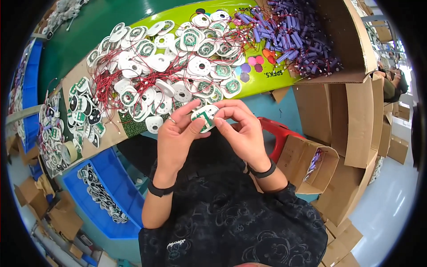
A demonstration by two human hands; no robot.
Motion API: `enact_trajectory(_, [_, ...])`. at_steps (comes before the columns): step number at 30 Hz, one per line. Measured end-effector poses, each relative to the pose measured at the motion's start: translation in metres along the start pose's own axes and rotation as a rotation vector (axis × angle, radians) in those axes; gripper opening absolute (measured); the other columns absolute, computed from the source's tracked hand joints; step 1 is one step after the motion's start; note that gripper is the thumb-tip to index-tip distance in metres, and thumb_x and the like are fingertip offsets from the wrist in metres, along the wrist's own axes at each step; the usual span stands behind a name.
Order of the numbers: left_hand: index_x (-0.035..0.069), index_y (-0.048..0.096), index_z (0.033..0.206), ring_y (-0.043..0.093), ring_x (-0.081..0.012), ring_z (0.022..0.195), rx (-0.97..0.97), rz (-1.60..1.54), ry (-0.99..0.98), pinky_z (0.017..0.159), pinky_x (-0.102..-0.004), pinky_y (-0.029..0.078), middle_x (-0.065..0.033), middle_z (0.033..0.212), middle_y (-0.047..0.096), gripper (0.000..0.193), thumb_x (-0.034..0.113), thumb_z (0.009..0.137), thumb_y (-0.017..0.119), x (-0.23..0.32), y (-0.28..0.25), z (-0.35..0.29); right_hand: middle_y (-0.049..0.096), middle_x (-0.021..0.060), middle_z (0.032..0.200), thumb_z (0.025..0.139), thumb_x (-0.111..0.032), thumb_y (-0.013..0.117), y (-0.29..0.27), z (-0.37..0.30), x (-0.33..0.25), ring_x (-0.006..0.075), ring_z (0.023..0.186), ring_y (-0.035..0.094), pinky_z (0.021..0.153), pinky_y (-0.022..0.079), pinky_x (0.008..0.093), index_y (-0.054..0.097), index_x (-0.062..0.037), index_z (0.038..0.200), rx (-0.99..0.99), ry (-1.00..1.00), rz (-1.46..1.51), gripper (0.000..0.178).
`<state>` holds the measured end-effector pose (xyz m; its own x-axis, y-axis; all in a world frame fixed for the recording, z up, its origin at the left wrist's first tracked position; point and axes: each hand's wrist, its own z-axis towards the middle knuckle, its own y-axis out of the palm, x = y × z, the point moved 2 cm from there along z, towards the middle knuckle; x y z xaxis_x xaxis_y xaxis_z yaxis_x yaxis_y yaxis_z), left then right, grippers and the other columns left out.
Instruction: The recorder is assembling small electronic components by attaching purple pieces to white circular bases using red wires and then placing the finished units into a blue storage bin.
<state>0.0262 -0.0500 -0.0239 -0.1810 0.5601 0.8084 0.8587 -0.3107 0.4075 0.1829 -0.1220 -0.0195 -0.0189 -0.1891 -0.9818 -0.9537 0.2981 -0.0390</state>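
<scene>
Between both hands, just off the table's near edge, is a small white plastic housing with a green circuit board (pixel 205 117) set in it. My left hand (pixel 180 133) pinches its left side, thumb on the front. From the right, my right hand (pixel 240 127) has thumb and fingertips closed on the housing's other edge. Beyond the hands spreads a heap of round white housings (pixel 199 66) with green boards. Thin red wires (pixel 104 86) tangle across that heap's left part.
Purple cylindrical cells (pixel 296 38) with wires fill a cardboard box (pixel 358 40) at the far right. More boards (pixel 82 107) and a tape roll (pixel 69 151) lie left. A blue bin (pixel 129 191) stands lower left, a red stool (pixel 278 133) and small carton (pixel 327 171) at right.
</scene>
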Motion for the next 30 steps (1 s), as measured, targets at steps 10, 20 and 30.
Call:
enact_trajectory(10, [-0.002,0.071,0.111,0.068,-0.0120,0.084,-0.056,0.207,0.035,0.071,-0.0260,0.059,-0.0080,0.105,0.070,0.019,0.012,0.097,0.069,0.005,-0.008,0.004,0.057,0.0140,0.127,0.084,0.009,0.073,0.012,0.004,-0.009,0.0224,0.095,0.068,0.071,0.057,0.0295,0.066,0.0019,0.099,0.176,-0.521,-0.392,0.018])
enact_trajectory(20, [-0.004,0.072,0.106,0.069,-0.0115,0.082,-0.023,0.378,0.197,0.072,-0.0252,0.059,-0.0062,0.104,0.067,0.015,0.007,0.096,0.070,0.008,-0.004,0.002,0.054,0.0159,0.134,0.081,0.009,0.074,0.006,0.010,-0.018,0.0273,0.111,0.063,0.082,0.057,0.0341,0.067,-0.0003,0.097,0.072,-0.421,-0.384,0.020])
enact_trajectory(30, [-0.004,0.054,0.139,0.069,-0.0211,0.106,-0.072,-0.023,0.039,0.089,-0.0351,0.060,-0.0168,0.123,0.068,0.043,0.000,0.097,0.064,0.000,-0.020,0.016,0.051,0.0172,0.138,0.080,0.011,0.072,0.003,0.015,-0.016,0.0264,0.105,0.068,0.083,0.058,0.0349,0.066,0.0011,0.094,0.108,-0.513,-0.397,0.018])
